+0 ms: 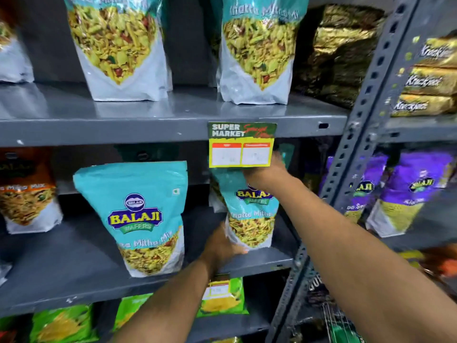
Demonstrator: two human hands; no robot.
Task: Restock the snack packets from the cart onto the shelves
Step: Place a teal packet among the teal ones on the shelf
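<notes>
Both hands clasp a teal Balaji Wafers packet (pixel 249 214): right hand (pixel 262 177) at 12 o'clock, left hand (pixel 220 246) at 7, below a "SUPER MARKET" tag (pixel 241 144).

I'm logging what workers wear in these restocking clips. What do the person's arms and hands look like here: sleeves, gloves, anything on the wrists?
Both forearms are bare as far as the frame shows; no sleeve edge is in view. The left hand and right hand wear no gloves. No watch, band or bracelet shows on either wrist, and no rings are visible, though the fingers are partly hidden and blurred.
</notes>
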